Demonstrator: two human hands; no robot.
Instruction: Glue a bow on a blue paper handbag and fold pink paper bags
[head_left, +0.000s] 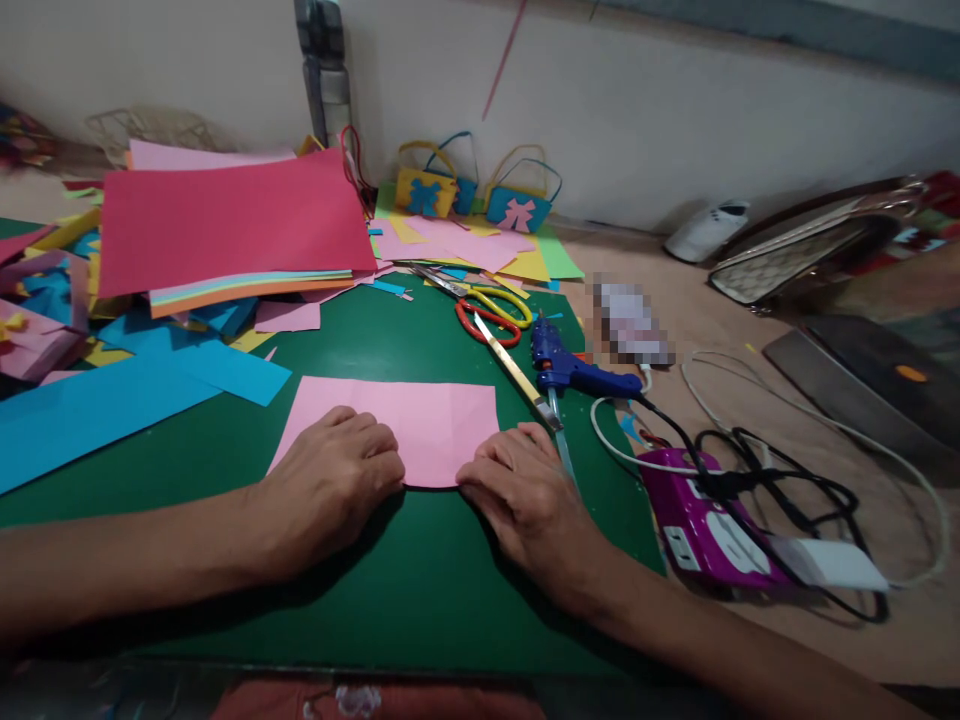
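A pink sheet of paper [439, 425] lies on the green mat [360, 590], with faint upright creases in it. My left hand [330, 485] is closed on its near edge, left of the middle. At the near right corner, my right hand [529, 490] pinches the same sheet between thumb and fingers. Just beyond my right hand are a cutter knife [517, 370] with a yellowish body, a pair of scissors [487, 318] with red and yellow handles, and a blue glue gun [570, 365] with a clear glue stick.
Coloured paper sheets [232, 225] and scraps pile up at the back left, near blue strips [112, 405]. Small paper bags [426, 190] with bows stand against the wall. Rightward are a purple power strip [705, 520], tangled cables, a blurred-out phone [634, 320] and a brown case [870, 375].
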